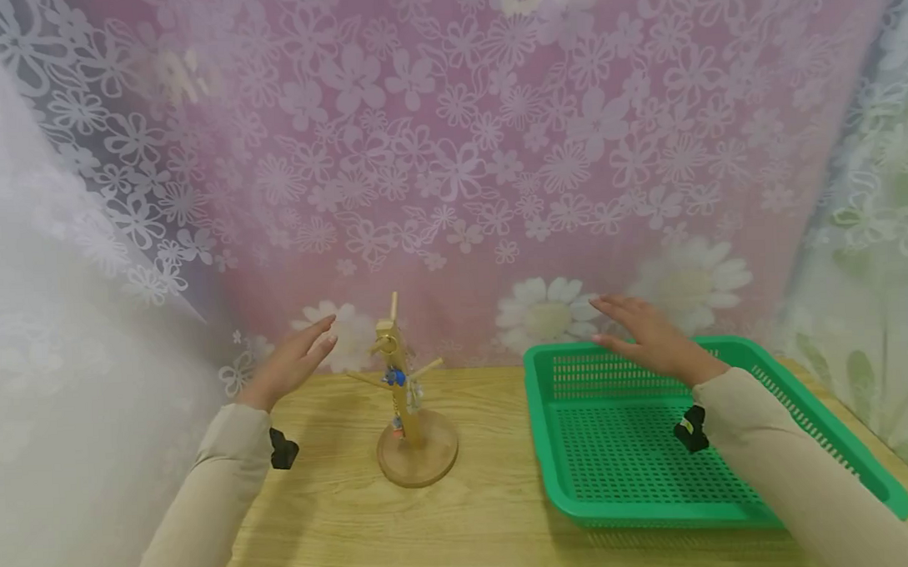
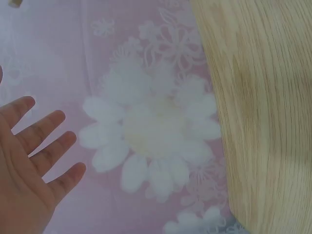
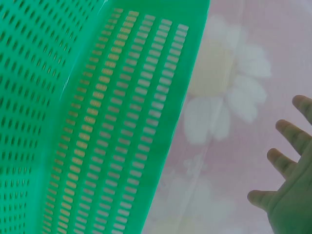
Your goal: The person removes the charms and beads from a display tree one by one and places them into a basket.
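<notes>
In the head view a wooden stand with a round base and several pegs stands on the table. Small trinkets hang from it, among them a blue one and a silvery one. My left hand is raised to the left of the stand, fingers straight and holding nothing; the left wrist view shows its fingers spread. Over the back part of a green plastic basket my right hand hovers with extended fingers and nothing in its grasp. Only bare mesh shows inside the basket.
The wood-grain table runs beneath the stand and basket. Behind it hangs a pink flowered curtain, with pale cloth at the left and right sides. Black wrist straps show at both cuffs.
</notes>
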`<state>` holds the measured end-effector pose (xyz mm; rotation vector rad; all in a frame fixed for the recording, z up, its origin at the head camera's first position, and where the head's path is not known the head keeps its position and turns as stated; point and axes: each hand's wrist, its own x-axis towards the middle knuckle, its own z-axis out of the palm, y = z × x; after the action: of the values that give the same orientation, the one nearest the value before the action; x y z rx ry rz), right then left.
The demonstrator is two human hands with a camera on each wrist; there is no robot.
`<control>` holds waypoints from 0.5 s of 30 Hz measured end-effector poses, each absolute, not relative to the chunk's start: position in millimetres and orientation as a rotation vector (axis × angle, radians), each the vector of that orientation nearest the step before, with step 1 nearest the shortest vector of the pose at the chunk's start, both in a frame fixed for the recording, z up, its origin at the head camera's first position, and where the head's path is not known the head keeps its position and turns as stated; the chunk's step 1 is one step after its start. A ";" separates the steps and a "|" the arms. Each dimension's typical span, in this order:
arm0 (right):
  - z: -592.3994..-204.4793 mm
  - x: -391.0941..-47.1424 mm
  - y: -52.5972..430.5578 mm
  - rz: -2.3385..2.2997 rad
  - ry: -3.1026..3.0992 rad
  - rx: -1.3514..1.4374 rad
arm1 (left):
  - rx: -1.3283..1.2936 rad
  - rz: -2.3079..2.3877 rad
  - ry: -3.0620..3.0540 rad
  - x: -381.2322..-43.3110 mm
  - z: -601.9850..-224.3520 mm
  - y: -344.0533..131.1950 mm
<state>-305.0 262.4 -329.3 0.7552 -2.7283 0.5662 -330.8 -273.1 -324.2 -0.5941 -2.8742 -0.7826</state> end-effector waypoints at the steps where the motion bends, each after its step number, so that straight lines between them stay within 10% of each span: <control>1: -329.7 -304.6 259.7 0.562 -2.722 0.768 | -0.597 -0.809 -2.861 -329.4 -324.6 -271.3; 15: -326.9 -284.2 218.5 0.672 -2.682 0.848 | -0.650 -1.097 -2.715 -313.5 -334.0 -250.1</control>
<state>-284.2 218.5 -326.9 0.8482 -2.6817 0.6723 -313.5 -250.1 -334.0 -0.6498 -2.7152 -1.0974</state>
